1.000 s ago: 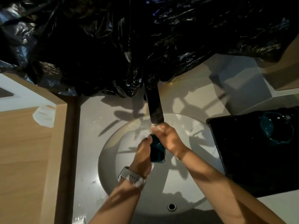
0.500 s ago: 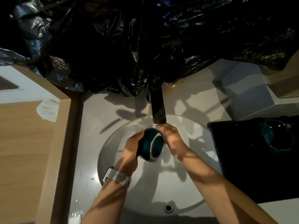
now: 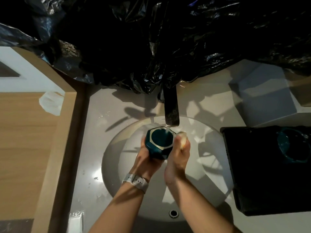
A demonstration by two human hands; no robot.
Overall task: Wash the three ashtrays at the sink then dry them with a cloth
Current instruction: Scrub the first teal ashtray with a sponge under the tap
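Note:
A dark teal octagonal ashtray (image 3: 159,143) is held over the white sink basin (image 3: 121,158), its pale-rimmed underside turned up under the water stream from the dark tap (image 3: 171,111). My left hand (image 3: 144,158), with a white watch on the wrist, grips the ashtray from the left and below. My right hand (image 3: 180,152) presses against its right side, fingers curled at the rim. A second teal ashtray (image 3: 301,145) lies on the black tray (image 3: 252,174) at the right.
Crumpled black plastic sheeting (image 3: 151,39) covers the back above the tap. A wooden cabinet top (image 3: 25,140) stands left of the wet white counter (image 3: 94,118). A white box (image 3: 262,98) sits behind the tray. The overflow hole (image 3: 173,213) is at the basin's near rim.
The ashtray has been turned from edge-on to face up under the stream. Both hands shifted round it; the left one now cups it from beneath.

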